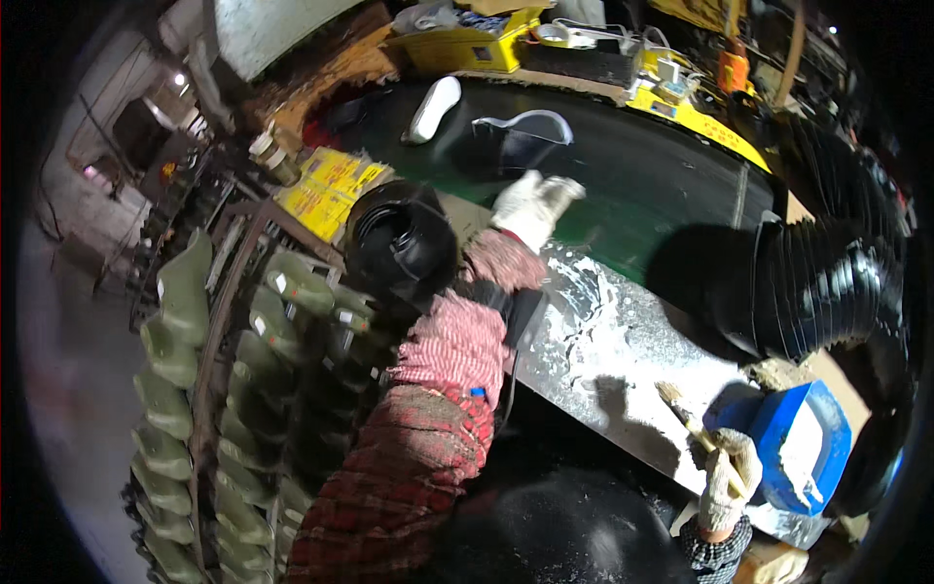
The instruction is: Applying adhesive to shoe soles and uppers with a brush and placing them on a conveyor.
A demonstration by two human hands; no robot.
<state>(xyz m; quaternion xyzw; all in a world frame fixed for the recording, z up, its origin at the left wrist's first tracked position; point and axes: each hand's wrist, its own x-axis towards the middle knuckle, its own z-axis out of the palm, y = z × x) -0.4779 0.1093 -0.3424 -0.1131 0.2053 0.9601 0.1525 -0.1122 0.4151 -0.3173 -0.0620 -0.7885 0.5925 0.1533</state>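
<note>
My left hand (530, 209), in a white glove, reaches out over the dark green belt (623, 209). Its fingers are stretched, and nothing shows in them. Just beyond the fingertips lies a dark curved piece with a pale rim (535, 151); I cannot tell whether they touch. A white sole-shaped piece (433, 109) rests farther left on the belt. At lower right, my gloved right hand (730, 477) is closed around the handle of a brush (686, 414), bristles toward the white-smeared board. Beside it stands a blue container (832, 457) with white paste inside.
Left, a rack carries rows of olive-green shoe-shaped forms (165, 350). A black ribbed round thing (389, 229) sits beside my left forearm, near a yellow box (331, 190). Large black ribbed pieces (812, 287) stand at right. A yellow bin (467, 49) is at the back.
</note>
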